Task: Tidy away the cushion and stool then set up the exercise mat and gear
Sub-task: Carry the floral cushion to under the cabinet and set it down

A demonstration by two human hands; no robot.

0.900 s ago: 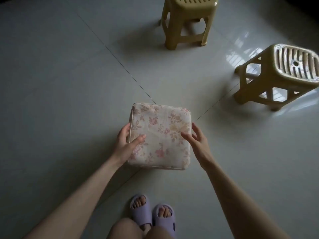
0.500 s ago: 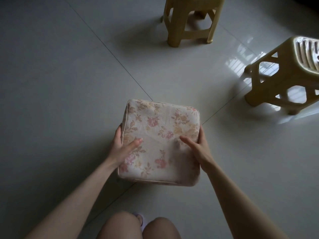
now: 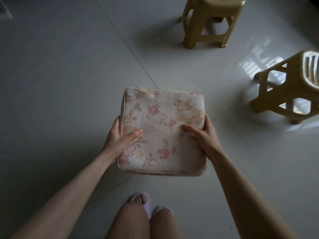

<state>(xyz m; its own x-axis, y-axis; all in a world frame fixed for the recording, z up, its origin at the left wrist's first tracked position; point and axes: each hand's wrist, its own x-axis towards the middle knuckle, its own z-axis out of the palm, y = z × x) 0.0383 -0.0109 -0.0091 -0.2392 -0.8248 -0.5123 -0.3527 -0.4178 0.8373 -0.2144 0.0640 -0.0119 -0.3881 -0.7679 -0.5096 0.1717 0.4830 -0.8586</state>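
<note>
Cushion [image 3: 162,131], floral, frame centre, apparently clear of the floor [image 3: 60,83]: my left grip [image 3: 119,140] and right grip [image 3: 203,138] pinch its side edges, thumbs on top, fingers mostly hidden beneath. Step: tidying the cushion; next, carry it to storage, unseen here. Both the upper stool [image 3: 210,23] and right stool [image 3: 290,94] are cropped; mat and gear not visible.

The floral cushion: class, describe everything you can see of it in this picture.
The cushion is a thick, roughly square pad with rounded corners, covered in pale woven-looking fabric with faded pink and tan flowers and piping along its edges. It is held roughly level, top face to the camera, in front of the person's knees, apparently lifted above the tiled floor. The left hand grips its left edge and the right hand its right edge, each thumb lying on top.
</note>
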